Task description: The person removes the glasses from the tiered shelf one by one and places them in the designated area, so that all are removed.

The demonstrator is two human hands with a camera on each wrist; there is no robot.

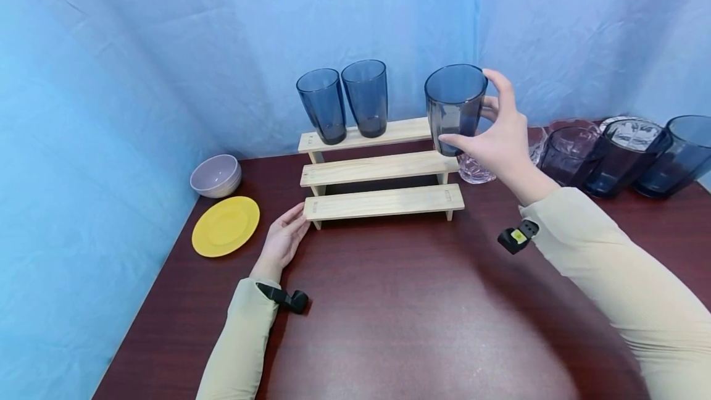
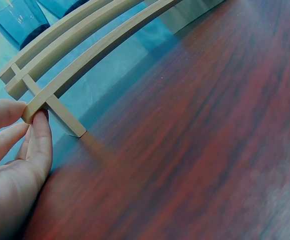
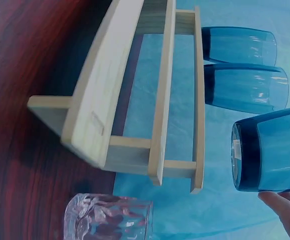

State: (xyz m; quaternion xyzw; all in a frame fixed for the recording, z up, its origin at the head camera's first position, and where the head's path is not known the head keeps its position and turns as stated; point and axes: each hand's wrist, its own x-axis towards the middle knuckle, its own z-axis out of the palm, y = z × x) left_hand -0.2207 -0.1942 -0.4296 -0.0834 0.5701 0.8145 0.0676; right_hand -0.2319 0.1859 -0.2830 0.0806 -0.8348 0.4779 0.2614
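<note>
a person's right hand point(image 1: 502, 137) grips a dark blue glass point(image 1: 454, 107) by its side, thumb and fingers curled round it, holding it in the air just above the right end of the top step of a three-step wooden rack point(image 1: 383, 168). the glass is upright and clear of the wood. two more blue glasses point(image 1: 344, 102) stand side by side at the left end of the top step. the left hand point(image 1: 284, 238) lies on the dark red table point(image 1: 389, 313), its straight fingertips point(image 2: 39, 125) pressing against the left end of the lowest step. a clear patterned glass point(image 3: 107, 217) stands on the table behind the rack's right end. further right is a cluster of dark glasses point(image 1: 622, 153). a yellow plate point(image 1: 225, 226) and a pale bowl point(image 1: 215, 175) sit at the left.
</note>
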